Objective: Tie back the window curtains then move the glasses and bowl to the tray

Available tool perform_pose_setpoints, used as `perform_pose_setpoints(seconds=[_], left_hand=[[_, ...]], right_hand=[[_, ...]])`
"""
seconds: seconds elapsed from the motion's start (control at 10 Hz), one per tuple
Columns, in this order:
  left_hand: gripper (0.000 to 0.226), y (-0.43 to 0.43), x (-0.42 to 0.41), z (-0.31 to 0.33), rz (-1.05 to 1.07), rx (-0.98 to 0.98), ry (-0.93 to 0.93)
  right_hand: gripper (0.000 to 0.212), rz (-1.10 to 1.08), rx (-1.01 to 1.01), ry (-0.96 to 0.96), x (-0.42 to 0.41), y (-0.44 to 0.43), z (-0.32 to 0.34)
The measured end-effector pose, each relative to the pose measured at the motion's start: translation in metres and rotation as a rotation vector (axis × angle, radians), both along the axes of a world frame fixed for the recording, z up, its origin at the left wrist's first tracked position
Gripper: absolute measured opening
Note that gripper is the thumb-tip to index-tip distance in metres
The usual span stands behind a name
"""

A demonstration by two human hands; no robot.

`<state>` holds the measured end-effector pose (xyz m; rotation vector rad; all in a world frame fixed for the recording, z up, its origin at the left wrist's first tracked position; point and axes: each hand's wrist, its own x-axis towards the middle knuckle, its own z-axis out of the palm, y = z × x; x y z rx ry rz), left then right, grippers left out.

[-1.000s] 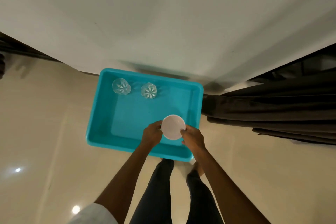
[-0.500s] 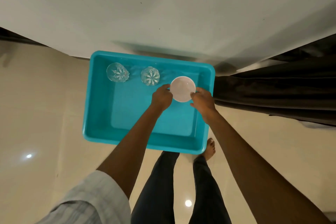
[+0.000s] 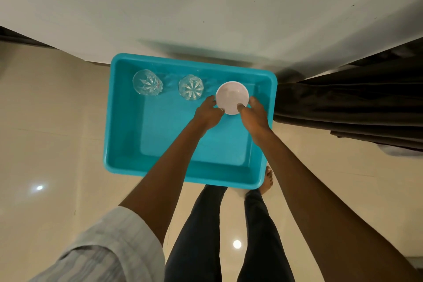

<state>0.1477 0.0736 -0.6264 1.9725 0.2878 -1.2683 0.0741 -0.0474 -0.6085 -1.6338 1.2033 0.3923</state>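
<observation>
A turquoise tray lies on the tiled floor against the white wall. Two cut-glass tumblers stand along its far side: one glass at the left, the other glass near the middle. To their right a small white bowl sits in the far right part of the tray. My left hand holds the bowl's left rim and my right hand holds its right rim, thumb on the edge. Whether the bowl touches the tray floor I cannot tell.
A dark curtain bunches on the floor just right of the tray. The white wall rises directly behind the tray. My legs and a bare foot stand at the tray's near edge. Glossy beige tiles spread to the left.
Both hands carried the bowl from above the tray's near edge to its far right side, beside the second glass. The view has shifted closer over the tray.
</observation>
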Motion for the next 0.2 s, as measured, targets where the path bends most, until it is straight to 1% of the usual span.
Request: perform_pose_setpoints(seconds=[0.1,0.2], left_hand=[[0.064,0.004,-0.003,0.0,0.022,0.037,0.004],[0.053,0.012,-0.015,0.008,-0.074,0.13,-0.074]], right_hand=[[0.05,-0.016,0.002,0.028,-0.004,0.001,0.004],[0.055,-0.034,-0.022,0.055,-0.017,0.01,0.011]])
